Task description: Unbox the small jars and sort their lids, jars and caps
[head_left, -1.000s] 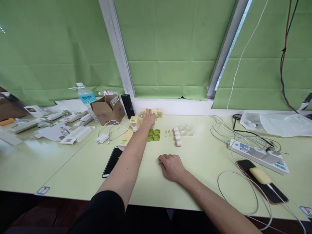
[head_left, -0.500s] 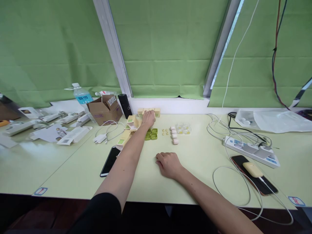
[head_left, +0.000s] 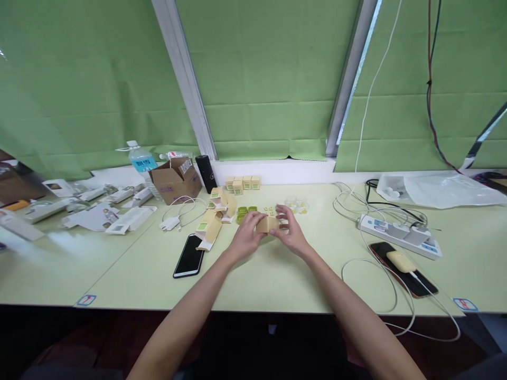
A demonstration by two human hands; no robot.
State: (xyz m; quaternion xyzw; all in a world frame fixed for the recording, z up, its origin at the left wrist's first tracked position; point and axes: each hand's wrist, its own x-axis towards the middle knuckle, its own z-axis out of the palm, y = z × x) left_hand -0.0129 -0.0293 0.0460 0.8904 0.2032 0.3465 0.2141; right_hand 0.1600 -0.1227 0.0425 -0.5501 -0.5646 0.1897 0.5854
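At centre, we see the left hand (head_left: 245, 238) and right hand (head_left: 293, 233), fingers half-curled, holding one small box (head_left: 263, 226); opened cartons (head_left: 210, 227) lie centre-left, seemingly unopened boxes (head_left: 238, 186) upper centre.

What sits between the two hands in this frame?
A small tan box: the head view shows it between the left hand and the right hand.

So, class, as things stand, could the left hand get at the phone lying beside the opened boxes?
Probably yes, once the left hand releases the small box it holds; the phone lies close by, its screen mostly uncovered.
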